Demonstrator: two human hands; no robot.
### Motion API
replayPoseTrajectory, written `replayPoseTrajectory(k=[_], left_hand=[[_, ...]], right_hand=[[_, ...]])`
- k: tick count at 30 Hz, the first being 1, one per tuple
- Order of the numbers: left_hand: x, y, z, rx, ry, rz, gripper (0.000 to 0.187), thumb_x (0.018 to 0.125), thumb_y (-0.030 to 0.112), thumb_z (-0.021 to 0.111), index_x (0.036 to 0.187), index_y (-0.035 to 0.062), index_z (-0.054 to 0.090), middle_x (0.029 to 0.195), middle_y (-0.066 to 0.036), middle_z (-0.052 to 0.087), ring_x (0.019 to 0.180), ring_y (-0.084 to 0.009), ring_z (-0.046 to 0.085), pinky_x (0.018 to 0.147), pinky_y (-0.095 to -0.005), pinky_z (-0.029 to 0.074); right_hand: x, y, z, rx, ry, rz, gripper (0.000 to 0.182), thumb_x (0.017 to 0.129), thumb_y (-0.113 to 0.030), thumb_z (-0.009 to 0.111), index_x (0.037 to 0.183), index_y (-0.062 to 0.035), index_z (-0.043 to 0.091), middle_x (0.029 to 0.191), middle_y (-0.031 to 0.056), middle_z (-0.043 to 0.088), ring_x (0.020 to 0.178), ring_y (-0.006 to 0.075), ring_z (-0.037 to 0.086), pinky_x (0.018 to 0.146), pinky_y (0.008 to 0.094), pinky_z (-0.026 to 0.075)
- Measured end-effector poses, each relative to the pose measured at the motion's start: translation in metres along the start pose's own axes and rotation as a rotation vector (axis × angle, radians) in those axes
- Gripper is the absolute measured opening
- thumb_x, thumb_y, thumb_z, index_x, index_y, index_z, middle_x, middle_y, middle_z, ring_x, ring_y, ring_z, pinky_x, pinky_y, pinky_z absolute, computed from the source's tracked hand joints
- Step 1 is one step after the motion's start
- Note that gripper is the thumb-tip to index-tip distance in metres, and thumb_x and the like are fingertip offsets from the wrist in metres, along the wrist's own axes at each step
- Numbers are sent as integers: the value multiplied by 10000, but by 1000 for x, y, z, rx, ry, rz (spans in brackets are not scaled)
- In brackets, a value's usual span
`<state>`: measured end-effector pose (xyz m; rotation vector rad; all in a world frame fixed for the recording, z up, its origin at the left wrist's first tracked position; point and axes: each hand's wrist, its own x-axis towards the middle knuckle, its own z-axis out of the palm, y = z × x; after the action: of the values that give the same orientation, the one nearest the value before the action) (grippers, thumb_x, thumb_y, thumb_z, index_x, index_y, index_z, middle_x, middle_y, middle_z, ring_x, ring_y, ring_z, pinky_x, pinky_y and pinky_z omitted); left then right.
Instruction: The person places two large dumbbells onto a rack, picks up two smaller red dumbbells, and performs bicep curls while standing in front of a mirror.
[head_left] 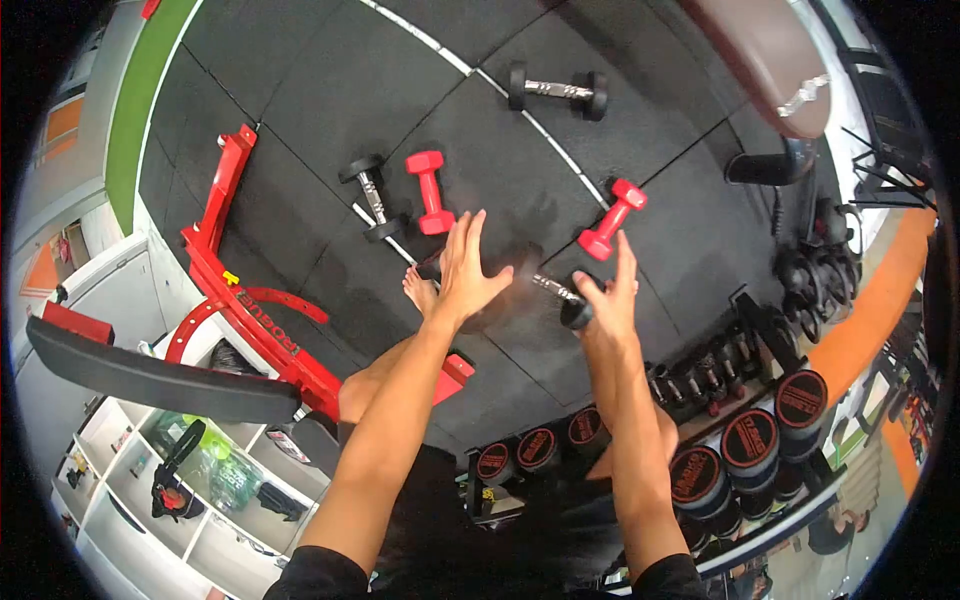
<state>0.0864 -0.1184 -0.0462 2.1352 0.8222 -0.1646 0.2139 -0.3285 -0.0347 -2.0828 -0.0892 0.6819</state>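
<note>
Reaching forward, my left hand (463, 275) has its fingers stretched up and its thumb apart, with nothing in it. My right hand (612, 300) is open too, index finger extended, its thumb overlapping the near end of a black dumbbell with a chrome handle (555, 288). That dumbbell lies between my hands; its far end is blurred. Just beyond my left fingertips is a red dumbbell (431, 193), beside a second black dumbbell (369, 198). Another red dumbbell (612, 220) sits right at my right index fingertip. Farther off rests a larger black dumbbell (558, 91).
A red bench frame (235, 290) with a black pad (160, 372) stands at left. Brown padded equipment (770, 60) is at upper right. Dumbbell racks (740, 400) and kettlebells (810, 285) line the right. White shelves (120, 480) hold bags. The floor is black rubber mat (330, 80).
</note>
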Motion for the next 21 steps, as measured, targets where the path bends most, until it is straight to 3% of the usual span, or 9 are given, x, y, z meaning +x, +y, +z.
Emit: replayPoseTrajectory(k=[2,7,8,10,13,16,20,21], left_hand=[[26,-35,9,51,36,33,1005,676,311,799,1506,135,263,1518,-240,281,1405,-425,278,1107,-562,278],[85,-127,25,41,100,-95,993,680,314,801,1488,92,270,1484,-252,307,1352,-433,356,1093,-482,349],[94,-145,28,28,96,-144,1001,680,314,802,1490,91,258,1475,-252,314,1345,-433,364,1085,-478,360],[102,-172,36,74,42,-210,1036,675,344,801,1500,114,219,1477,-246,295,1353,-434,347,1069,-521,365],[115,-196,46,180,-39,-284,1062,672,381,796,1511,145,189,1494,-254,253,1369,-445,314,1062,-568,353],[132,-215,61,137,-5,-317,1070,670,378,799,1513,153,180,1496,-269,244,1371,-456,306,1069,-560,348],[151,-225,77,99,187,-363,933,654,253,818,1371,-17,284,1352,-292,349,1244,-446,417,1067,-467,372],[155,-225,80,93,241,-396,904,650,234,814,1339,-38,296,1332,-289,383,1234,-433,436,1061,-446,370]], right_hand=[[20,-5,7,-87,-16,125,930,686,-179,810,1482,-71,340,1444,161,408,1306,301,436,1104,418,303],[75,98,43,-85,57,18,921,726,-232,807,1484,-44,317,1439,183,397,1304,319,433,1087,389,350],[84,118,46,-64,53,67,890,786,-212,770,1512,-57,277,1454,176,375,1342,310,394,1084,409,370],[106,141,57,77,120,262,926,740,-279,787,1482,-3,306,1425,202,396,1310,323,420,1087,382,349],[132,168,67,-119,129,351,984,718,-318,787,1498,-15,269,1406,206,368,1287,353,430,1081,410,362],[147,195,79,-294,199,391,1048,689,-313,804,1507,-33,212,1409,228,318,1284,394,421,1088,434,360],[167,221,83,-278,306,491,1081,678,-296,815,1501,-33,165,1396,294,326,1279,444,410,1091,451,360],[177,256,83,-251,245,410,1090,685,-297,814,1486,18,145,1379,343,354,1274,473,404,1089,462,362]])
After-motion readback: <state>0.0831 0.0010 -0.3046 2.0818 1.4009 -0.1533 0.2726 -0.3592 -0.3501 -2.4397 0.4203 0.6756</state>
